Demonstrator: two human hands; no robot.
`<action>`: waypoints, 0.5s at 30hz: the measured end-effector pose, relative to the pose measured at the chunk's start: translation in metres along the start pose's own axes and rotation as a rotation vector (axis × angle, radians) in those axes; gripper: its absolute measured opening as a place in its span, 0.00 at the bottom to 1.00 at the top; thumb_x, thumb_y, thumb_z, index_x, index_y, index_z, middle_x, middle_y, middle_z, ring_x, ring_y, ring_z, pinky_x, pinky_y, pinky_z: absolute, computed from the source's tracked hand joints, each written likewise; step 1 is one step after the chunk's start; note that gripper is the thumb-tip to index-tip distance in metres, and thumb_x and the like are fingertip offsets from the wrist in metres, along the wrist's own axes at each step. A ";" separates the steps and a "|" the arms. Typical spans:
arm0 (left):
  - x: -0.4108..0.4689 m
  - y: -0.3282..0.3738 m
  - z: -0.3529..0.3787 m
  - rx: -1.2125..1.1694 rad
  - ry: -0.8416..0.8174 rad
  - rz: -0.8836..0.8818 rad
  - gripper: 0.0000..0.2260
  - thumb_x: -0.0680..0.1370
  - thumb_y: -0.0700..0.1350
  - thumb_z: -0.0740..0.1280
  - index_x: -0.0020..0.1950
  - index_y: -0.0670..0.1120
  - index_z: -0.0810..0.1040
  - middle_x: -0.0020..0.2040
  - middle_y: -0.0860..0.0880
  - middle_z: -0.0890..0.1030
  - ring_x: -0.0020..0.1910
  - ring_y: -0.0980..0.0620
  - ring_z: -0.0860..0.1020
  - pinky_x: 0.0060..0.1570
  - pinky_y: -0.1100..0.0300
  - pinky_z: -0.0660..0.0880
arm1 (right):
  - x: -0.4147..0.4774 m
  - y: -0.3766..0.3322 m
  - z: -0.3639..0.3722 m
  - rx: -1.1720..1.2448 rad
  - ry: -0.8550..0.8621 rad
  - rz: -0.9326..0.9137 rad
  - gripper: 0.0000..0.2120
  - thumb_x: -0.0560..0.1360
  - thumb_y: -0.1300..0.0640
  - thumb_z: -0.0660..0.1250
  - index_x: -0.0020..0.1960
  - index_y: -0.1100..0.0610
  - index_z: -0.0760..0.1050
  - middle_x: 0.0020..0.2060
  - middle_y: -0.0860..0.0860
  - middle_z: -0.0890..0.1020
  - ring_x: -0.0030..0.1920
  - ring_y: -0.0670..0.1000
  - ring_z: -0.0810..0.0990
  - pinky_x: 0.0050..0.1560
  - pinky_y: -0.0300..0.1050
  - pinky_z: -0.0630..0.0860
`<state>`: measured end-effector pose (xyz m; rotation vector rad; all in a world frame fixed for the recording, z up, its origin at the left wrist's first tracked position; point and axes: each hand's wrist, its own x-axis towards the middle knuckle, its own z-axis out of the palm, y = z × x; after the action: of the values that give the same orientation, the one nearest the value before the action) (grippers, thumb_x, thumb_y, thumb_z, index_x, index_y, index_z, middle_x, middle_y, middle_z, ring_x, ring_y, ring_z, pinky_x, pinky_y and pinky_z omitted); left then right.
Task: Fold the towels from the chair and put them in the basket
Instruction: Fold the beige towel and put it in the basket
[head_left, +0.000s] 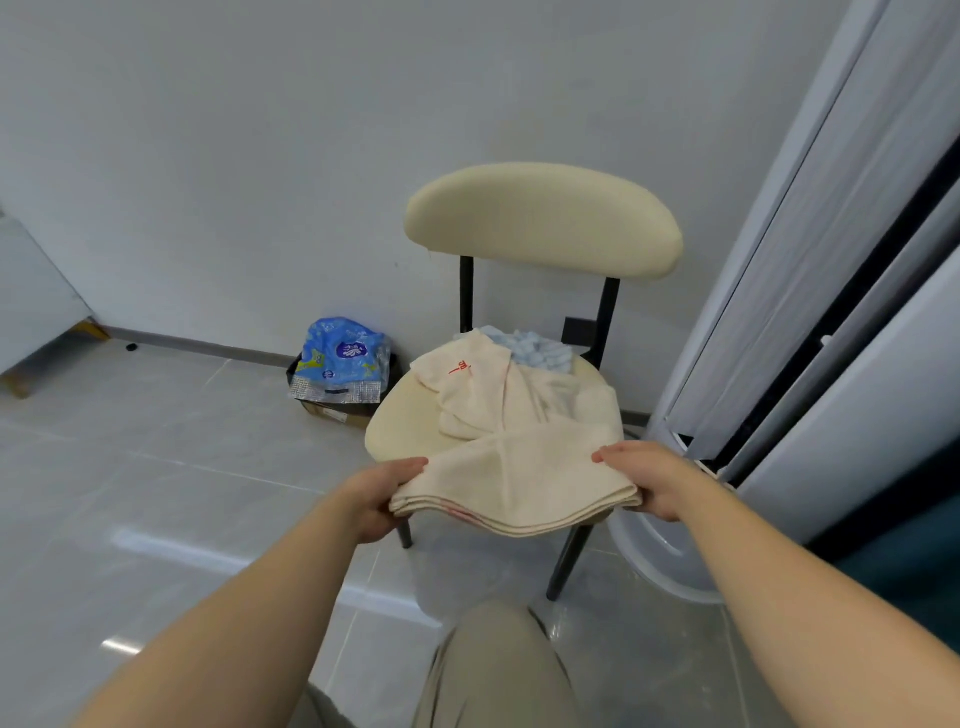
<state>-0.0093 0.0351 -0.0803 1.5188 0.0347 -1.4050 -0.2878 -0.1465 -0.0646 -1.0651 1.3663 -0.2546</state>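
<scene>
Where the tiled floor meets the wall, you have a blue printed packet (345, 358) sitting on a cardboard box (332, 410), just left of the chair (540, 218). Your left hand (382, 499) grasps the left end of the folded cream towel (514, 483), with the thumb on top and the fingers tucked underneath. That towel is doubled into several layers, its stacked edges facing you, and it spans the front edge of the chair seat (400, 431) between your two hands. Behind it, in the middle of the seat, a second cream towel (493, 395) with a red mark lies loose and crumpled, touching the folded one. A light blue towel (540, 351) is bunched at the seat's back edge, partly under the cream one. Your right hand (654, 478) grasps the folded towel's right end the same way, thumb over, fingers below. A tall white unit (810, 260) stands at the right.
</scene>
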 end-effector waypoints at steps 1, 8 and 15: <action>-0.002 0.001 0.000 -0.009 -0.004 0.015 0.14 0.80 0.36 0.65 0.66 0.41 0.77 0.52 0.43 0.84 0.41 0.49 0.81 0.36 0.58 0.81 | 0.000 -0.002 0.001 -0.007 -0.008 -0.023 0.09 0.80 0.61 0.67 0.60 0.59 0.78 0.52 0.59 0.83 0.41 0.53 0.81 0.34 0.43 0.76; -0.028 0.017 0.000 0.009 -0.067 0.122 0.21 0.77 0.31 0.58 0.66 0.44 0.77 0.55 0.40 0.81 0.35 0.47 0.82 0.33 0.60 0.79 | -0.019 -0.019 -0.011 0.155 -0.183 -0.076 0.25 0.75 0.74 0.63 0.66 0.53 0.79 0.59 0.58 0.82 0.43 0.54 0.83 0.31 0.40 0.78; -0.064 0.040 -0.019 0.393 0.025 0.444 0.28 0.73 0.30 0.67 0.69 0.53 0.78 0.65 0.47 0.76 0.59 0.43 0.80 0.60 0.49 0.78 | -0.046 -0.026 -0.002 0.205 -0.204 -0.326 0.31 0.76 0.74 0.62 0.72 0.49 0.73 0.64 0.56 0.78 0.54 0.58 0.82 0.39 0.44 0.80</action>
<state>0.0085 0.0663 -0.0110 1.7279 -0.5603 -1.0704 -0.2908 -0.1290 -0.0152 -1.1056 0.9594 -0.5009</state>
